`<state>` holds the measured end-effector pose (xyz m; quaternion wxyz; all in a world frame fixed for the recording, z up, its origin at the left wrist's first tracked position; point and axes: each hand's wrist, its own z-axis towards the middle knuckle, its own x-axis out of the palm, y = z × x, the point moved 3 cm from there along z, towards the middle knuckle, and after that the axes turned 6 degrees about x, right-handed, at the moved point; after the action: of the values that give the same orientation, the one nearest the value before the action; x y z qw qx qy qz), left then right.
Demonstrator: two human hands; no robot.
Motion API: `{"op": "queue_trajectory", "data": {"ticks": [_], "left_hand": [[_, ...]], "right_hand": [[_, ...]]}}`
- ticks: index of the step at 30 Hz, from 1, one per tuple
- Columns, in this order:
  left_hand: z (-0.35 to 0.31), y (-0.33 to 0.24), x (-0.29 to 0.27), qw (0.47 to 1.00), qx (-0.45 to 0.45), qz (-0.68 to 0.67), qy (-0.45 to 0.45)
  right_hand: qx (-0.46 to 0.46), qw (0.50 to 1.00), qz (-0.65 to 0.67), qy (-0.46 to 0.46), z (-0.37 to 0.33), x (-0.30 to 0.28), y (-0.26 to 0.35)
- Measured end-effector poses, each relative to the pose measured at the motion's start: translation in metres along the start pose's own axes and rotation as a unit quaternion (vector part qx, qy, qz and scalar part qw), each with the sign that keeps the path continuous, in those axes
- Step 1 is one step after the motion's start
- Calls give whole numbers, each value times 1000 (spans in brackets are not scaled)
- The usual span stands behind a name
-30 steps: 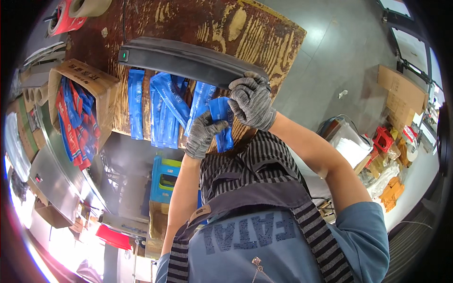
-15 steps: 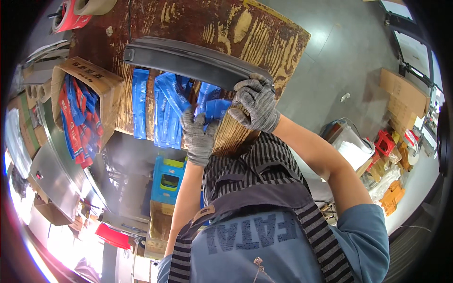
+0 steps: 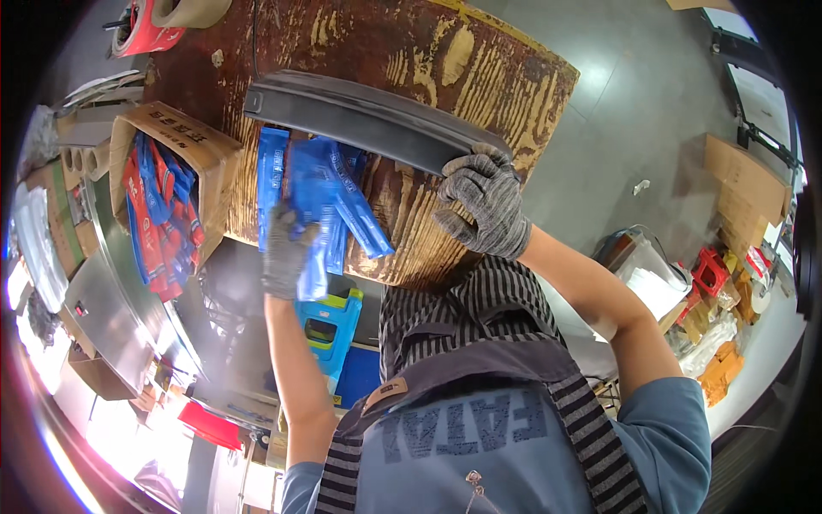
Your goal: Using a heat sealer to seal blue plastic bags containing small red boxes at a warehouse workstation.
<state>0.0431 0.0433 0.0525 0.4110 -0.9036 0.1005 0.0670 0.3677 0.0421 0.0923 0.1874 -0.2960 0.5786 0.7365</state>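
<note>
A long black bar-shaped device (image 3: 360,120) with a cord lies across the worn wooden table. My gloved right hand (image 3: 486,204) has its fingers curled over the device's right end, with the thumb sticking out to the left. Along the device's near side are several flat blue packets (image 3: 360,218), some overlapping and jutting past the table edge. My gloved left hand (image 3: 288,253), smeared by motion, is at the near edge. It appears closed on a blurred blue packet (image 3: 315,270) that hangs over that edge.
An open cardboard box (image 3: 224,176) of red and blue packets (image 3: 163,223) stands at the table's left. Tape rolls (image 3: 150,30) lie at the far left corner. A blue plastic stool or crate (image 3: 334,330) is below the near edge. Cartons and bags (image 3: 719,343) sit on the right floor.
My left hand has moved left along the near edge, and blue packets on the right have been gathered leftward. My right hand stays at the device's right end. The whole view has shifted slightly.
</note>
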Motion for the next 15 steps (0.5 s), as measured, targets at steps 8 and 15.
{"op": "queue_trajectory", "data": {"ticks": [8, 15], "left_hand": [[14, -7, 32, 989, -70, 27, 130], [33, 7, 109, 987, 51, -5, 152]], "right_hand": [[-1, 999, -9, 30, 14, -15, 15], [47, 996, 19, 79, 16, -19, 33]]}}
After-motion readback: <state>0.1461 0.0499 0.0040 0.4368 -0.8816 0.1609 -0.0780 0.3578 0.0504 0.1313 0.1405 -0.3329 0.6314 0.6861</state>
